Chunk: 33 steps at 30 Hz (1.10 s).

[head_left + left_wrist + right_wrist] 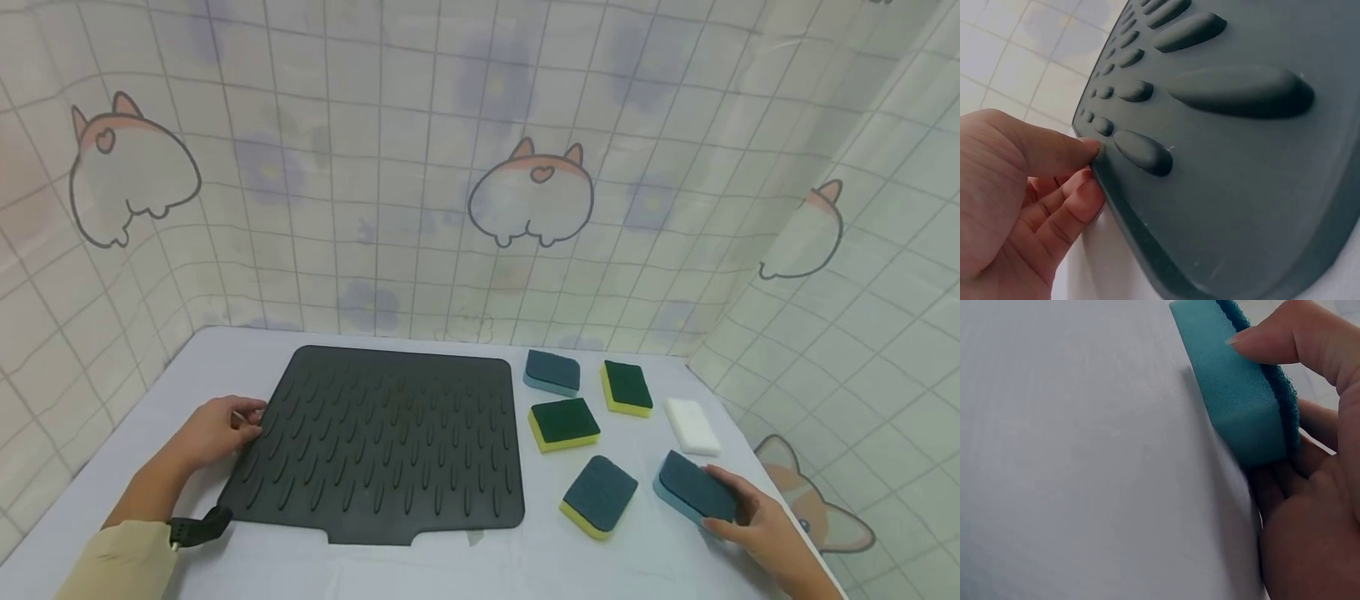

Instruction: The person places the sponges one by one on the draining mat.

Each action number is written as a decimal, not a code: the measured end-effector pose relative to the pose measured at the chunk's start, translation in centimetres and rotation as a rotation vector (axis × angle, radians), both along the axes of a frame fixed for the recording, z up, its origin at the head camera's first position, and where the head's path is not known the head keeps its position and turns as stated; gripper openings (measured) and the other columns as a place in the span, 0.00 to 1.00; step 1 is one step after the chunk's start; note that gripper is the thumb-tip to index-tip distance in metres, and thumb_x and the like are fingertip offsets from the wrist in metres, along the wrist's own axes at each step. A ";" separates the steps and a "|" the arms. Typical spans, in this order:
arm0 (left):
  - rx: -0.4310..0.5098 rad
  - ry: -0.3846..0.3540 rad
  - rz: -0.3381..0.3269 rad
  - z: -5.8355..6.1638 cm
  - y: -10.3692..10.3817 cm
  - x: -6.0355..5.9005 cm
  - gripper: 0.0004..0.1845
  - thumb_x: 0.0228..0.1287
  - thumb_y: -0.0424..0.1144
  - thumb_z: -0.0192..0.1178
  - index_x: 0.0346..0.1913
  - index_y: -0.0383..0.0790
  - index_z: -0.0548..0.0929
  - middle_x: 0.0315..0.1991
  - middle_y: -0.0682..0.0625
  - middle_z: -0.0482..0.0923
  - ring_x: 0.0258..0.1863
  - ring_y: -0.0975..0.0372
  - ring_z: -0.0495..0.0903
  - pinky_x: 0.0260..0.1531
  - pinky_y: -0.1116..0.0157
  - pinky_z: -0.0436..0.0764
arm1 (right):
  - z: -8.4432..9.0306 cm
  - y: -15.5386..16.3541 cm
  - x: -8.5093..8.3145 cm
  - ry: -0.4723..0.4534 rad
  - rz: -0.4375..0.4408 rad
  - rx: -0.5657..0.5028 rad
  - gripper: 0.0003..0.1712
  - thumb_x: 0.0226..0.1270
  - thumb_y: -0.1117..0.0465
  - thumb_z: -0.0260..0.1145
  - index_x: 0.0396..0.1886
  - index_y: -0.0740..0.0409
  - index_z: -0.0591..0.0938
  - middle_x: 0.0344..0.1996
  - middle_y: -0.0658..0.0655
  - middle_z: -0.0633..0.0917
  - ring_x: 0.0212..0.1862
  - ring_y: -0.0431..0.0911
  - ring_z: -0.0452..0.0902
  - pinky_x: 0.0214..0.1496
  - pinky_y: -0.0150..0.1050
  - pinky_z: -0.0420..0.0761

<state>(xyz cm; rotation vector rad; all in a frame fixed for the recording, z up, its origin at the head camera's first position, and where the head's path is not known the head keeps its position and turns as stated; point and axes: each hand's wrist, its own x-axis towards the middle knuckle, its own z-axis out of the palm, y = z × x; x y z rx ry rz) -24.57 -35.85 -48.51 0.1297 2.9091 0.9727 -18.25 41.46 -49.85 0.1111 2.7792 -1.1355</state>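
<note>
A dark drying mat (390,433) with raised oval ridges lies on the white table. At its left edge, my left hand (221,429) pinches the rim; the left wrist view shows the thumb on top of the mat (1241,175) and the fingers against its side. My right hand (761,521) holds a blue sponge (693,487) by its sides near the table's right edge. In the right wrist view, the thumb lies across the light blue foam of this sponge (1229,381), whose darker scouring layer faces the palm. Whether the sponge touches the table is unclear.
Between the mat and my right hand lie a blue-topped yellow sponge (600,493), a green-topped sponge (564,423), another green-topped sponge (627,387) and a blue sponge (552,372). A white sponge (692,427) lies behind my right hand. A tile-patterned curtain (420,275) surrounds the table.
</note>
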 end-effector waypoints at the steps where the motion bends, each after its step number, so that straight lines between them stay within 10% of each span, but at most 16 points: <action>1: -0.003 -0.004 0.000 0.0 0.0 0.0 0.25 0.65 0.31 0.63 0.62 0.20 0.76 0.44 0.37 0.83 0.39 0.55 0.81 0.32 0.62 0.80 | 0.0 0.1 0.0 -0.008 0.005 -0.004 0.54 0.58 0.56 0.78 0.78 0.66 0.60 0.75 0.74 0.63 0.72 0.67 0.63 0.67 0.43 0.76; 5: 0.000 -0.029 0.001 0.2 -0.1 0.1 0.25 0.65 0.31 0.63 0.62 0.20 0.75 0.46 0.35 0.83 0.39 0.54 0.81 0.33 0.60 0.80 | 0.0 0.4 0.0 -0.039 0.022 0.001 0.55 0.57 0.58 0.78 0.79 0.65 0.59 0.75 0.73 0.64 0.70 0.61 0.65 0.59 0.28 0.75; 13: 0.025 -0.028 -0.013 -0.1 -0.2 0.4 0.27 0.63 0.30 0.63 0.63 0.18 0.74 0.49 0.31 0.83 0.41 0.54 0.80 0.35 0.61 0.80 | -0.1 0.3 -0.3 -0.087 0.006 -0.018 0.55 0.59 0.61 0.76 0.80 0.66 0.55 0.76 0.75 0.61 0.71 0.67 0.62 0.71 0.66 0.66; 33: 0.035 -0.038 -0.029 0.0 -0.2 0.3 0.28 0.65 0.28 0.62 0.65 0.18 0.71 0.53 0.28 0.80 0.43 0.51 0.78 0.39 0.57 0.80 | 0.1 0.4 -0.5 -0.083 0.010 -0.041 0.55 0.59 0.58 0.77 0.79 0.68 0.57 0.74 0.77 0.62 0.70 0.67 0.65 0.68 0.60 0.73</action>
